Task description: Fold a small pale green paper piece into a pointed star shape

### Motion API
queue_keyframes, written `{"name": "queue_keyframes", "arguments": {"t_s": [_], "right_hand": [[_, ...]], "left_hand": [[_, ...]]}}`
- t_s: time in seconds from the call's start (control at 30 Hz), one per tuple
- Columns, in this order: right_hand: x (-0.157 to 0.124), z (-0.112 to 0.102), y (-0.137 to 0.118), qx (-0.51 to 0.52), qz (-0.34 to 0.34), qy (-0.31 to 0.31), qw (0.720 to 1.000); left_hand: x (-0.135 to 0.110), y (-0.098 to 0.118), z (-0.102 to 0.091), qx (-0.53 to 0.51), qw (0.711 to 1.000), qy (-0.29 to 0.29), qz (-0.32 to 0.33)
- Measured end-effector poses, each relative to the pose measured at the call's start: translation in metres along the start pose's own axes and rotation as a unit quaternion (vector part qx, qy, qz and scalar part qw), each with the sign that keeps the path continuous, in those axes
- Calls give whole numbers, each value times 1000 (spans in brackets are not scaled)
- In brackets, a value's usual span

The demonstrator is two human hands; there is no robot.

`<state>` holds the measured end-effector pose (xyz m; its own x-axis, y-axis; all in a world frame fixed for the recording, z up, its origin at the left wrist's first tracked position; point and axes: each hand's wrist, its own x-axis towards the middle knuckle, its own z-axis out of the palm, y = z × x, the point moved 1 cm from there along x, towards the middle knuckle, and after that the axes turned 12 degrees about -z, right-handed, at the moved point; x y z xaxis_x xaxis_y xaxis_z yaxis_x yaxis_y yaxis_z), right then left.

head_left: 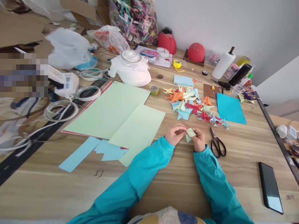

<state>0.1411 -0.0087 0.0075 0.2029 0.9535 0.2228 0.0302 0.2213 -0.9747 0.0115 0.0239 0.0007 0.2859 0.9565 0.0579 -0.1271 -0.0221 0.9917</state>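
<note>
Both my hands meet over the wooden table [238,155], pinching a small folded piece of pale green paper [190,133]. My left hand [175,133] grips its left side with fingers curled. On its right side my right hand [199,140] is closed. Teal sleeves cover both arms. A heap of folded paper figures [191,104] in orange, red, blue and green lies just beyond the hands. Black scissors [218,143] lie right of my right hand.
Large pale green sheets [112,109] and light blue paper strips [79,154] lie to the left. A teal sheet [230,108] sits at right, a black phone [269,186] at the near right. Tape rolls, plastic bags, a white bowl-like object and red balls crowd the back.
</note>
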Motion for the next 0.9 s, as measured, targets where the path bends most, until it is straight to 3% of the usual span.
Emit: {"name": "queue_keyframes", "arguments": {"t_s": [0.3,0.5,0.9], "right_hand": [[0,-4,3,32,25,2,999],[-1,-3,3,31,31,-12,999],[0,2,-2,0,9,-40,999]], "left_hand": [[1,1,-2,36,999,-37,5],[1,-2,-3,45,998,-16,46],[0,2,0,31,994,-34,99]]}}
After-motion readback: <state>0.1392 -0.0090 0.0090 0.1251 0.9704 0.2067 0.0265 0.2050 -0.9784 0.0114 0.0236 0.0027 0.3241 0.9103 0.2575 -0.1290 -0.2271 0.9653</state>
